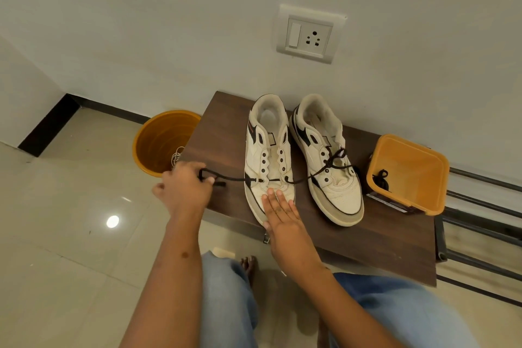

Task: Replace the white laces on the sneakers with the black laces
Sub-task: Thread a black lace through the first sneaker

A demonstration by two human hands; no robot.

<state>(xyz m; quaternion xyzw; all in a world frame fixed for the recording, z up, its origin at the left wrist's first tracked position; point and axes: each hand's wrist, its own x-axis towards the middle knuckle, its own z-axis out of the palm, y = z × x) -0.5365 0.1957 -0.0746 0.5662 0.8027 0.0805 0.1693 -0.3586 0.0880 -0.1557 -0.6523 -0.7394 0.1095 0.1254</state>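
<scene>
From the head view, two white sneakers sit side by side on the brown table (226, 121), toes toward the person. The left sneaker (268, 161) has a black lace (234, 178) running through just its lowest holes. The rest of its holes are bare. The right sneaker (327, 161) is already laced in black and looks tied.

The left hand (183, 186) is out to the left of the shoe, and its fingers (207, 179) curl round one end of the black lace and hold it out sideways. The other end trails off to the right, over toward the other sneaker. The right hand (282, 215) lies flat on the toe of the left sneaker with straight fingers, pressing it down.

The lace is thin, soft and floppy, so it will bend and slip. I think the best place to pinch it is right at the hard little tip, which pokes through a hole easily. The sneaker is light and may slide when the lace is tugged, so a flat hand on the toe seems wise.

An orange box (440, 192) on the table holds another bit of black lace. An orange bucket (152, 144) on the floor has what looks like white lace inside.
</scene>
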